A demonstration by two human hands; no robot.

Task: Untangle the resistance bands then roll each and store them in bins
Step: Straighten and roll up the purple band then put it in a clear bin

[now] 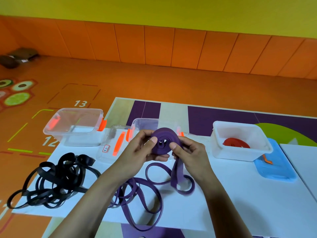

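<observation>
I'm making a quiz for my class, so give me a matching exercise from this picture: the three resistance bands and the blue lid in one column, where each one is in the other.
Column one:
1. purple band
2. black band
3. red band
4. blue lid

Column two:
A. rolled up inside the white bin
B. tangled heap at the table's left end
C. partly rolled, held between the left hand and right hand
D. flat on the table under the white bin's right side

Pairs: 1-C, 2-B, 3-A, 4-D
</observation>
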